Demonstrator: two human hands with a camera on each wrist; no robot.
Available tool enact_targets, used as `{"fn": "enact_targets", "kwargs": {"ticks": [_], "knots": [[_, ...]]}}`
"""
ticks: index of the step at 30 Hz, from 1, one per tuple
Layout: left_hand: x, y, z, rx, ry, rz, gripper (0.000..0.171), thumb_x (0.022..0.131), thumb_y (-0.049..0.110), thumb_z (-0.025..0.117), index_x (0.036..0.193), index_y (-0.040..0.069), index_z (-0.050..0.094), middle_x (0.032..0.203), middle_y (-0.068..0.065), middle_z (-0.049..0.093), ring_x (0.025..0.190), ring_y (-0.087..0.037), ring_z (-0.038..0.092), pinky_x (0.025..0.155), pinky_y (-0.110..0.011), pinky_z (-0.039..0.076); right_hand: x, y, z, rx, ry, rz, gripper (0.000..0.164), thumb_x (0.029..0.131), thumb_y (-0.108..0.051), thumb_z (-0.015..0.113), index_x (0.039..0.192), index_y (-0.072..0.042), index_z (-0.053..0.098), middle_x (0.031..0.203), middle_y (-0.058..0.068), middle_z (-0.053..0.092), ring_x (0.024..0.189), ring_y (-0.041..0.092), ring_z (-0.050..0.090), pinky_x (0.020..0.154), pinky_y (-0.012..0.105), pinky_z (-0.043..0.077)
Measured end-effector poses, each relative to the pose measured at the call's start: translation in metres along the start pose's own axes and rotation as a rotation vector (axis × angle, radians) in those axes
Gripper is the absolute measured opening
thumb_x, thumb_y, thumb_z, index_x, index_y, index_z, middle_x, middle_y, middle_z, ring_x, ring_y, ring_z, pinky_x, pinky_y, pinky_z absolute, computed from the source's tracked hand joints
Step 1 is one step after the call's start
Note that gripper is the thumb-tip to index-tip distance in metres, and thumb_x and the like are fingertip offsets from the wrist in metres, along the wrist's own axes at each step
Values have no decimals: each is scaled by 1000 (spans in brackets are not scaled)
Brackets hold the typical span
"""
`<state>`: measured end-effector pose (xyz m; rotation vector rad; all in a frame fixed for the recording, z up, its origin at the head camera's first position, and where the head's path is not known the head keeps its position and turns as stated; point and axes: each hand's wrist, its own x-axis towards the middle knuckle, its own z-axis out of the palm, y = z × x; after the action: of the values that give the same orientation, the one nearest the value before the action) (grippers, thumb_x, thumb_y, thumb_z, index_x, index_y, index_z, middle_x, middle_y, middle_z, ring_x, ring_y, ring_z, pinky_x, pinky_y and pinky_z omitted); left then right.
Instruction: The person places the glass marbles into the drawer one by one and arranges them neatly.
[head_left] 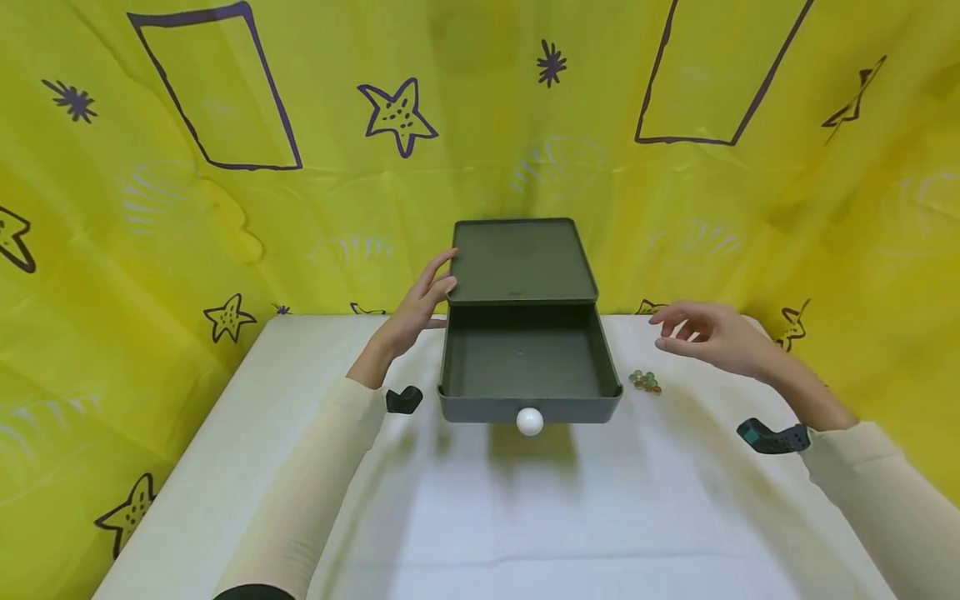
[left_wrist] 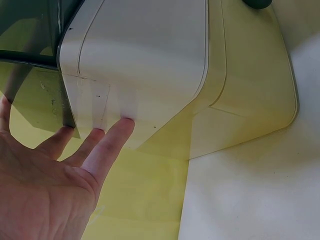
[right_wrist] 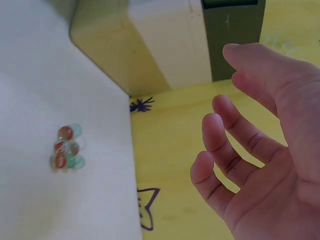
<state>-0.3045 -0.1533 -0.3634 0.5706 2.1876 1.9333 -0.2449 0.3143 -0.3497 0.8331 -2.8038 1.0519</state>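
A dark green box stands at the middle of the table's far side, its drawer pulled out toward me and nothing showing inside. A round white knob sits on the drawer front. My left hand is at the box's left side; in the left wrist view its extended fingertips rest against the pale side wall. Loosely bent and holding nothing, my right hand hovers right of the box. Several glass marbles, red and green in the right wrist view, lie clustered between box and right hand.
A white cloth covers the table. Behind and around it hangs a yellow curtain with starfish and shell drawings, close to the back of the box. Dark bands with small devices are on both wrists.
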Motion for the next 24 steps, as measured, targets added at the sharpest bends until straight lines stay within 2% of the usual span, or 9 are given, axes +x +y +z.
{"fn": "enact_targets", "kwargs": {"ticks": [6, 11, 19, 24], "knots": [[2, 0, 0, 2, -1, -1, 56, 106, 43, 47, 158, 46, 28, 168, -4, 20, 150, -32, 32, 105, -70, 38, -13, 17, 9, -28, 31, 50, 28, 93, -16, 78, 121, -14, 71, 99, 0, 70, 79, 12, 65, 69, 24, 55], [2, -1, -1, 4, -5, 3, 56, 106, 43, 46, 159, 45, 28, 168, -5, 20, 150, -33, 31, 106, -71, 37, -23, 28, 18, 5, 42, 88, 28, 94, -16, 77, 121, -10, 70, 99, 4, 68, 79, 13, 64, 66, 25, 54], [0, 1, 0, 1, -6, 4, 56, 106, 42, 46, 159, 44, 27, 168, -6, 20, 149, -33, 33, 106, -70, 38, -35, 48, 35, 34, 6, 141, 31, 93, -16, 77, 120, -3, 69, 98, 6, 67, 81, 15, 63, 67, 26, 53], [-1, 2, 1, -5, -10, 4, 56, 107, 40, 45, 160, 43, 26, 167, -6, 21, 148, -33, 34, 106, -70, 38, -40, 58, 46, 40, -28, 180, 30, 93, -15, 77, 119, -3, 68, 97, 6, 66, 81, 18, 62, 68, 26, 53]]}}
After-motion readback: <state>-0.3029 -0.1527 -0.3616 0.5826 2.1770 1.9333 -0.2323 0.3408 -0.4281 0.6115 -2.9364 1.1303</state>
